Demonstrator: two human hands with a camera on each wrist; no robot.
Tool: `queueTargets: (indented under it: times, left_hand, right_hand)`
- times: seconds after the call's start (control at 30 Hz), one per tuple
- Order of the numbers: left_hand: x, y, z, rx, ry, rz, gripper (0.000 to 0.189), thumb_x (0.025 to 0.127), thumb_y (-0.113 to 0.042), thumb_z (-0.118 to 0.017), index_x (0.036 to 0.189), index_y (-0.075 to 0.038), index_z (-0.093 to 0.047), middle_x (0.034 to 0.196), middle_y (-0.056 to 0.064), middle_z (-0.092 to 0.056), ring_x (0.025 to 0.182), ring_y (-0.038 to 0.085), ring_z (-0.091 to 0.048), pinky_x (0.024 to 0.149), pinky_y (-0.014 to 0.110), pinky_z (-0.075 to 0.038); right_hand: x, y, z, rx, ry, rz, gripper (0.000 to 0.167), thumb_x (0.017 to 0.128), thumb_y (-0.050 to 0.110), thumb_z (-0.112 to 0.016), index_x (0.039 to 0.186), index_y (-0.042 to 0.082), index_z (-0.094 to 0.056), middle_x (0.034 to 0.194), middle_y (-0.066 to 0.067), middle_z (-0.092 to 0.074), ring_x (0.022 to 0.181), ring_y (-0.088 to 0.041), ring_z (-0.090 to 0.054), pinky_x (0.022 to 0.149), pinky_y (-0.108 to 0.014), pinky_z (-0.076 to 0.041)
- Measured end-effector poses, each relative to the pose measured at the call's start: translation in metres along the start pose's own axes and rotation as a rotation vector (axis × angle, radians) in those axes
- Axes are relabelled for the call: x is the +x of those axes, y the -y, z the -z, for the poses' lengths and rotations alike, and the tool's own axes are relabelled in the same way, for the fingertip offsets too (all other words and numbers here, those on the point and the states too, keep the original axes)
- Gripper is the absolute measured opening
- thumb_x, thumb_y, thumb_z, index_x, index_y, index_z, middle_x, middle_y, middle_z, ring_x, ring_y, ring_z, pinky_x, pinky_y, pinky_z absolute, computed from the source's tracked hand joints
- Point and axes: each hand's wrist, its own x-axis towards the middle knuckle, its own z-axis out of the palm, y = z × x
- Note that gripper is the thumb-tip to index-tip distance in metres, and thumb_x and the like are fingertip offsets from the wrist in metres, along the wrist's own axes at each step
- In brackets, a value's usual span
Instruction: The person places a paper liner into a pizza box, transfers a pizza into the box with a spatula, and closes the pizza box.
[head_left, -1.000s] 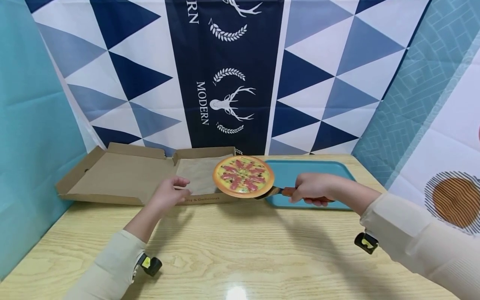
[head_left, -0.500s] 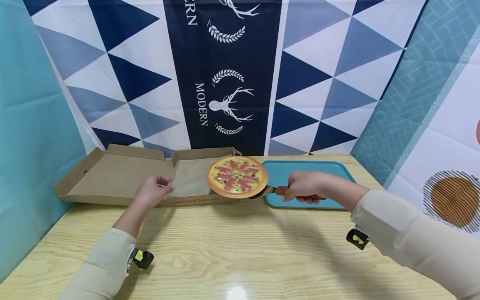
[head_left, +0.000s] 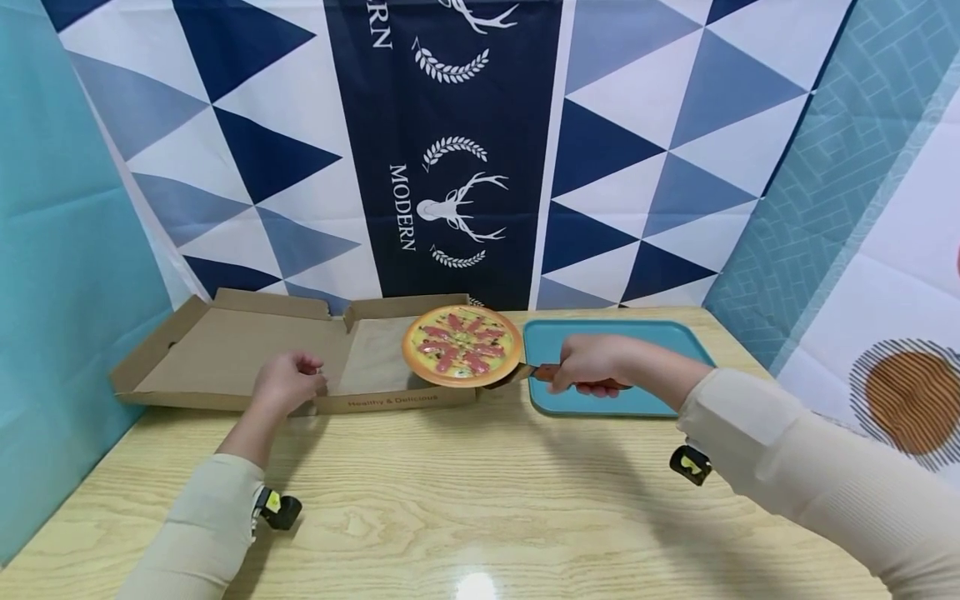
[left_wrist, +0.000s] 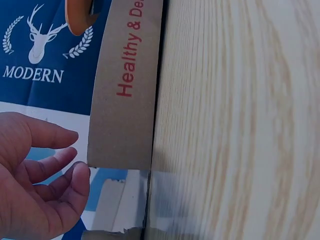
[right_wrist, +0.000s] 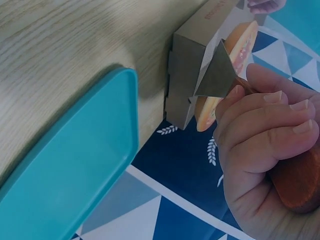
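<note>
My right hand (head_left: 596, 364) grips the brown wooden handle (right_wrist: 297, 182) of a pizza server. On its flat metal blade (right_wrist: 218, 72) rests a round pizza (head_left: 462, 346) with an orange-brown crust and red strips on yellow. The pizza hangs over the right part of an open cardboard pizza box (head_left: 397, 401), above its paper lining (head_left: 372, 354). Near the box's front side, at its middle, is my left hand (head_left: 285, 383), fingers loosely bent and nothing held. In the left wrist view that hand (left_wrist: 42, 175) appears beside the end of the box's printed front wall (left_wrist: 125, 100), apart from it.
A blue tray (head_left: 585, 405) lies on the wooden table (head_left: 450, 492) to the right of the box, under my right hand. The box's lid (head_left: 225, 350) lies folded back at the left. Patterned cloth (head_left: 450, 108) stands behind the table.
My right hand has moved left with the server and pizza, bringing the pizza farther over the box. My left hand has drawn back to the left, away from the paper lining.
</note>
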Motion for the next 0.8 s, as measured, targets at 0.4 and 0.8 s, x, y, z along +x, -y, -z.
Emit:
queueTargets:
  times: [0.4, 0.8]
  left_hand:
    - [0.002, 0.011, 0.001, -0.151, 0.132, 0.084, 0.046, 0.090, -0.001, -0.061, 0.133, 0.011, -0.048, 0.128, 0.030, -0.050, 0.090, 0.027, -0.062, 0.066, 0.029, -0.058]
    - [0.000, 0.012, 0.003, -0.263, 0.230, 0.109, 0.053, 0.093, 0.002, -0.059, 0.141, 0.012, -0.037, 0.136, 0.038, -0.040, 0.101, 0.034, -0.061, 0.073, 0.030, -0.058]
  right_hand:
    - [0.026, 0.011, -0.001, -0.013, -0.005, -0.022, 0.036, 0.093, 0.023, -0.065, 0.060, 0.013, -0.055, 0.053, 0.001, -0.043, 0.043, -0.011, -0.036, 0.043, -0.022, -0.034]
    - [0.049, 0.029, 0.004, 0.002, 0.017, -0.025, 0.035, 0.093, 0.020, -0.063, 0.061, 0.013, -0.051, 0.054, 0.000, -0.042, 0.045, -0.011, -0.035, 0.043, -0.022, -0.033]
